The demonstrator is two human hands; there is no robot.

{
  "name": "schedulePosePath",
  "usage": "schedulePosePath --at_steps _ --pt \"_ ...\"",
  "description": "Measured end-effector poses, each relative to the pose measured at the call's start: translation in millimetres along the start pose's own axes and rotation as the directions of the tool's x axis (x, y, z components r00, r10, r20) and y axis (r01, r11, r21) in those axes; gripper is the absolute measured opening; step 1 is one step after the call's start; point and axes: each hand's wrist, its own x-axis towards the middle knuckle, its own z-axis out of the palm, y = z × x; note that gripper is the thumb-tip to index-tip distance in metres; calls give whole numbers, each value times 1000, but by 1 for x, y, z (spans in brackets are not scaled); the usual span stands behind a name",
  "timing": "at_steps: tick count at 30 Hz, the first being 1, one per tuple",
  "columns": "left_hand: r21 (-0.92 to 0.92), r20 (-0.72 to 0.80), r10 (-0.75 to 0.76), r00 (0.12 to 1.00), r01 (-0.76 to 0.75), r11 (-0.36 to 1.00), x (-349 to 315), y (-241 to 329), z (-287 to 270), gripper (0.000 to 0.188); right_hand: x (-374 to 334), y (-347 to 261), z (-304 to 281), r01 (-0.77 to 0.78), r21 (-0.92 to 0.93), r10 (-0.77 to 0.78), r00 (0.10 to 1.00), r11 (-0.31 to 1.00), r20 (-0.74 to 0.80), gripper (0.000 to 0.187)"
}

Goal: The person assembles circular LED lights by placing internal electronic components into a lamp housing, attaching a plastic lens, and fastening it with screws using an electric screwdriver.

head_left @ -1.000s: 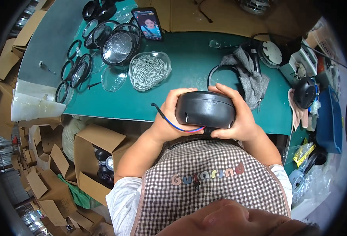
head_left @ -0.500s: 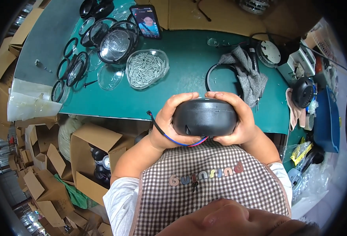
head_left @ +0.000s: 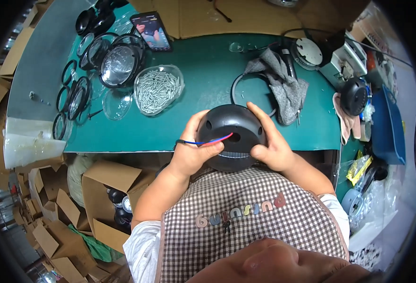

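Between both palms I hold a black round lamp housing [head_left: 231,120] in front of my apron, its domed back facing up. My left hand [head_left: 192,148] grips its left side, the thumb lying beside the wires. My right hand [head_left: 275,144] clasps the right side, index finger along the upper edge and thumb on the front. Red and blue wires [head_left: 212,140] come out of a hole in the housing and run left across my left thumb to a dark connector by the wrist. The housing's underside is hidden.
A clear tray of silver screws [head_left: 158,89] stands on the green table [head_left: 203,61]. Lenses and black rings [head_left: 118,63] crowd the left, beside a propped phone [head_left: 151,32]. Right of centre lies a grey cloth [head_left: 286,87]. Open cardboard boxes [head_left: 111,173] stand below the table's left edge.
I have tilted the lamp housing so its back, with the wire hole, now faces up instead of its side. The view has shifted slightly; both hands keep their hold.
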Motion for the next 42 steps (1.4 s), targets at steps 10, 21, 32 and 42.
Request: schedulePosePath --at_steps 10,21,32,42 --pt "-41 -4 -34 999 34 999 22 9 -1 76 81 17 -122 -123 -980 -331 928 159 -171 43" --pt "-97 -153 -60 986 46 994 30 12 -9 75 93 20 -160 -196 -959 -294 947 -207 -130 19" --pt "-152 -135 -115 984 94 984 72 2 25 58 24 -3 -90 161 -475 -293 930 865 -220 61" --pt "833 -132 299 945 -58 550 113 -39 50 61 30 31 -59 68 -190 -152 866 979 -477 73"
